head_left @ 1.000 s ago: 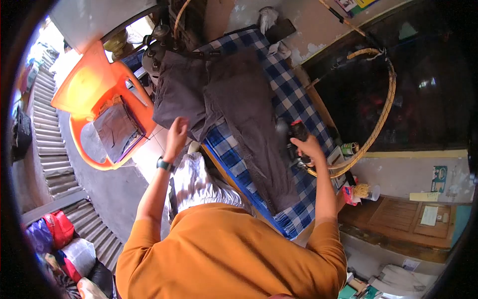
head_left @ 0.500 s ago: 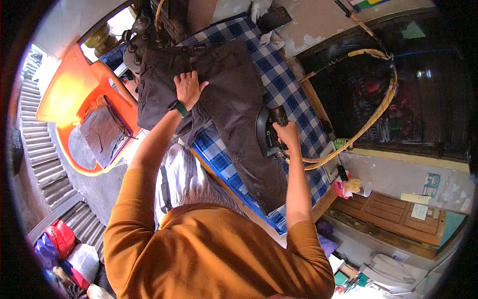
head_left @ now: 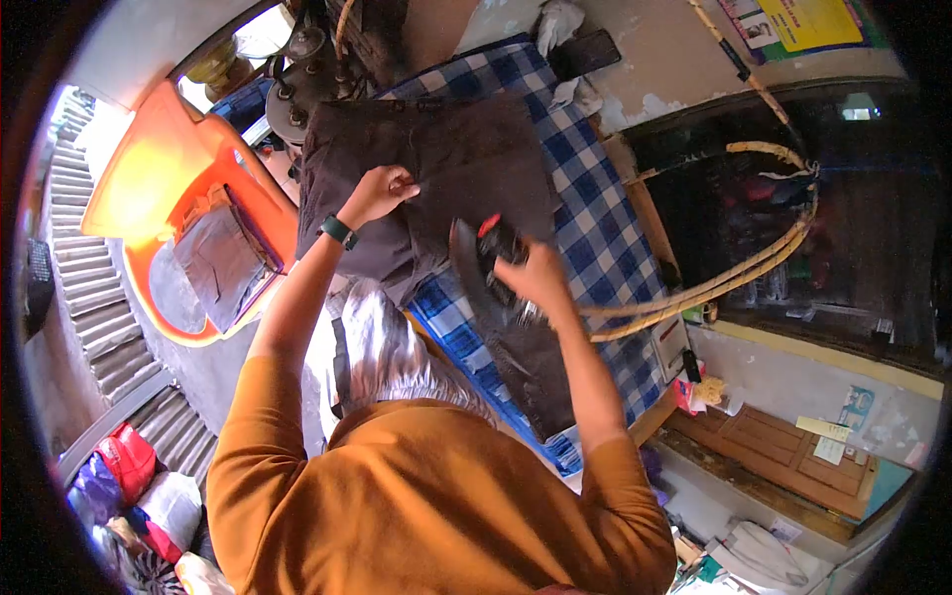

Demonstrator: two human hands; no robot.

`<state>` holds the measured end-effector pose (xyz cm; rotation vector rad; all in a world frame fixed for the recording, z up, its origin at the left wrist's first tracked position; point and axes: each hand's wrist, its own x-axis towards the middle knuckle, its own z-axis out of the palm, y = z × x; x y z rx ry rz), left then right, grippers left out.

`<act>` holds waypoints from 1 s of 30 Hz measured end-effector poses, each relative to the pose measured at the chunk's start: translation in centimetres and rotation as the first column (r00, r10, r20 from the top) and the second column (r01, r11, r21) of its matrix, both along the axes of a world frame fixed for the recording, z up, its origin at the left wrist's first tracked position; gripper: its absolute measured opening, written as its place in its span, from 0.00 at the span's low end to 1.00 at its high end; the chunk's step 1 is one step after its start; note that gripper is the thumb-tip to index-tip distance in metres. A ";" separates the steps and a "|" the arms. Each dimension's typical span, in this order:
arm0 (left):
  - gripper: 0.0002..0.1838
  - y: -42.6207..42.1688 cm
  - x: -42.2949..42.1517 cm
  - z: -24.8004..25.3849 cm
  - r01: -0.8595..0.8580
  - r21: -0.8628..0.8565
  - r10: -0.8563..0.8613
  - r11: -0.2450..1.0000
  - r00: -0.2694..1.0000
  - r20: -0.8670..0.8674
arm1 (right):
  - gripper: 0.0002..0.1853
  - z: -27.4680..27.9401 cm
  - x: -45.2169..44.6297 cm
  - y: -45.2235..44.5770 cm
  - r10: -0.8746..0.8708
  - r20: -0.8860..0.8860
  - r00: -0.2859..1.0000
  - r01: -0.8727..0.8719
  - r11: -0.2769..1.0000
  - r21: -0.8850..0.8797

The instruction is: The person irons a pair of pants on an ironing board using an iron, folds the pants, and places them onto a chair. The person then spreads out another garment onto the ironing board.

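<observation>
Dark brown trousers [head_left: 476, 149] are spread out on a blue-and-white checked cloth [head_left: 595, 198]. My right hand [head_left: 536, 277] is wrapped round the handle of a black clothes iron [head_left: 478, 260] with a red part at its front end. The iron is over the trouser leg near its inner edge; whether its plate touches the fabric I cannot tell. Over the upper part of the trousers, my left hand [head_left: 382, 193] has its fingers curled in. Whether it pinches any fabric is hidden. A dark watch is on the left wrist.
An orange plastic chair [head_left: 149, 198] at the left holds folded clothes [head_left: 226, 260]. The wrapped cord [head_left: 684, 307] loops right from the iron. A dark phone-like object [head_left: 585, 55] and white crumpled material [head_left: 558, 25] lie at the far edge. Bags [head_left: 124, 464] are at lower left.
The iron has moved left across the trouser leg in my right hand. My left hand went from spread flat on the trousers to curled fingers. The view has shifted slightly.
</observation>
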<state>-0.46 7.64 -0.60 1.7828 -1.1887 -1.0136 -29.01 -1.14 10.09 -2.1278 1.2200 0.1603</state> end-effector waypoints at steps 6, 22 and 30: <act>0.10 1.0 -1.6 0.6 -0.181 -0.151 0.187 0.972 0.982 0.025 | 0.27 -2.7 3.9 -6.3 0.165 -0.080 0.983 -0.165 0.986 -0.002; 0.14 26.4 -0.6 -11.7 -0.652 0.004 0.641 0.758 0.744 -0.190 | 0.23 -1.1 -23.3 14.6 0.043 -0.167 0.985 -0.051 0.998 -0.046; 0.14 20.6 -9.9 -7.0 -0.448 0.022 0.438 0.894 0.861 -0.259 | 0.19 -1.3 -22.4 2.5 -0.464 -0.138 0.875 0.464 0.885 -0.035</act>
